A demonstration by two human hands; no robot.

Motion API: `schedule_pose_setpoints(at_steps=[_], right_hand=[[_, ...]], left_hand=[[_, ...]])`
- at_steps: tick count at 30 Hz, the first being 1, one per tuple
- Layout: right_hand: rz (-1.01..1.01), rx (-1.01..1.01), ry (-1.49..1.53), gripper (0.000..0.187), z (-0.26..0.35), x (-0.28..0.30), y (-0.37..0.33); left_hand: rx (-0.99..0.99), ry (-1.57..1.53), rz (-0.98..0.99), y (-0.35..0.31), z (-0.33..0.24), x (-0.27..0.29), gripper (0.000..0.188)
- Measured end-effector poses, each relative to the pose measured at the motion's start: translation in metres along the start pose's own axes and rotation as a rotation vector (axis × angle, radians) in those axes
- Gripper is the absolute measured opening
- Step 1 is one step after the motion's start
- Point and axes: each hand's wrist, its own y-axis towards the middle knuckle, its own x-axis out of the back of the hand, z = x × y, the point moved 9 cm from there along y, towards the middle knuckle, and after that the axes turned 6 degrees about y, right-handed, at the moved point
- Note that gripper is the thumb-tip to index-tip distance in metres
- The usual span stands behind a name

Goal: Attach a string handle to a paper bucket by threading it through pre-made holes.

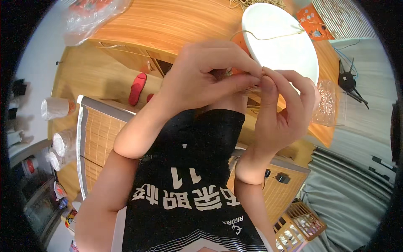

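Note:
My left hand [205, 71] and my right hand [287, 105] meet above my lap, in front of the table edge. Thumb and forefinger are pinched together on each, fingertips nearly touching. Whatever small thing lies between the fingertips is too tiny and too covered to make out. Just beyond them, a white round disc [285, 54] lies tilted at the table's edge. Across it runs a thin tan cord [273, 38], one end curving down behind my left hand; whether it reaches my fingers is hidden.
The wooden table [168, 25] carries a clear plastic bag [96, 19], a bundle of tan cord [268, 3], an orange patterned box [315, 23] and a clear plastic container [327, 103]. A black router [347, 82] is at the right. Red slippers [137, 89] lie on the floor.

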Motion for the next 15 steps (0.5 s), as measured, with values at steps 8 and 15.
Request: schedule_pose_setpoints(at_steps=[8, 15], right_hand=[[0.109, 0.042, -0.009, 0.021, 0.006, -0.005, 0.005], [0.147, 0.248, -0.183, 0.029, 0.01, -0.002, 0.007]], left_hand=[[0.016, 0.001, -0.05, -0.005, -0.001, -0.001, 0.017], [-0.078, 0.106, -0.078, -0.005, -0.01, 0.002, 0.018]])
